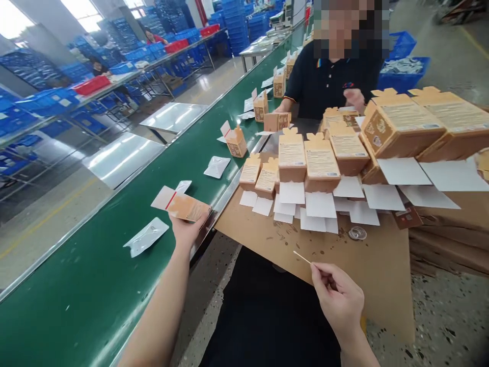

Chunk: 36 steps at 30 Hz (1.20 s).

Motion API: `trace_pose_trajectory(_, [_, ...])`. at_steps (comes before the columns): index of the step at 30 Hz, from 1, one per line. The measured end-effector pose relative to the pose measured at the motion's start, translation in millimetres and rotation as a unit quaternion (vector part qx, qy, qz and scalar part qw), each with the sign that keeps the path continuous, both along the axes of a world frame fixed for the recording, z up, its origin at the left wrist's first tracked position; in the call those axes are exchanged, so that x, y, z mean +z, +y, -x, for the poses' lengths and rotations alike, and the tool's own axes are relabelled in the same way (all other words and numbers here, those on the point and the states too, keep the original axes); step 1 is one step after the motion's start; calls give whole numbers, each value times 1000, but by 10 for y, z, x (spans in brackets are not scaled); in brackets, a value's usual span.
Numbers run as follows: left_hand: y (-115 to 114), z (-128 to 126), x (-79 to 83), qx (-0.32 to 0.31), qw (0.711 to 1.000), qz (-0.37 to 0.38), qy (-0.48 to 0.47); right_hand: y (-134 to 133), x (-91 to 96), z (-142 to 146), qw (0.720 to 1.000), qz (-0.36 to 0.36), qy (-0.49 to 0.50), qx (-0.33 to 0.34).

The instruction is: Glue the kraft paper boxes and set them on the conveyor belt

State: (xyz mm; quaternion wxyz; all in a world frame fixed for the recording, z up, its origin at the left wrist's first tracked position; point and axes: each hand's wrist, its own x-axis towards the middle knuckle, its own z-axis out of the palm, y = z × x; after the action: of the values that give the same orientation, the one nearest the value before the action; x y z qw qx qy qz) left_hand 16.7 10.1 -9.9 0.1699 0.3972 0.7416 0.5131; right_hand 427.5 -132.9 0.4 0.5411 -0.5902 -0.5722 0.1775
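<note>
Green conveyor [95,265] on the left, silver pouch [148,237] on it. Left hand [186,232] grips a carton [189,207] at belt edge. Right hand [338,295] pinches a swab [302,257] over cardboard [382,275]; stacked cartons [292,153] beyond. Looks like carton-and-swab handling; next move calls for a steady carton. Print too small to read.

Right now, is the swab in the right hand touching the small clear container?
Apart. The head view shows spotted cardboard between the swab and the clear container.
</note>
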Motion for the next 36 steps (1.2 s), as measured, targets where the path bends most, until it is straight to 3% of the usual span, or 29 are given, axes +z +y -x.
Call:
trace_pose_trajectory(3, [121,213,14,13,999,49,7,35,-6,59,1000,-6,2,3])
trace_pose_trajectory(6, [239,255,-6,13,996,89,22,82,-23,122,1000,-3,-6,10])
trace_pose_trajectory(9, [311,266,-52,-5,997,77,18,106,-28,127,1000,9,-15,1])
trace_pose_trajectory(11, [265,269,-98,-8,1000,18,19,90,-10,73,1000,13,-22,-11])
trace_pose_trajectory(15, [-29,186,-144,51,978,-196,58,-24,49,-125,998,-11,-34,-53])
trace_pose_trajectory(18, [-71,-43,1,3,961,-266,75,-110,68,-231,996,-16,-33,-80])
trace_pose_trajectory(20, [139,-296,194,-82,970,-226,35,-128,68,-247,996,-4,-23,-86])
trace_pose_trajectory(23, [695,-738,496,-177,981,-67,-53,-114,75,-218,996,2,-5,-87])
trace_pose_trajectory(25, [1029,-984,624,-188,976,56,-92,-120,89,-205,997,-10,-1,-82])
trace_pose_trajectory(27, [1200,-1145,672,-190,967,132,-108,-155,103,-234,997,-25,-4,-78])
trace_pose_trajectory(32, [1058,-1187,613,-216,956,165,-106,-217,82,-558,987,-62,-48,-139])
trace_pose_trajectory(36, [836,-1083,564,-261,923,164,-228,-20,28,-957,971,-35,-106,-212])
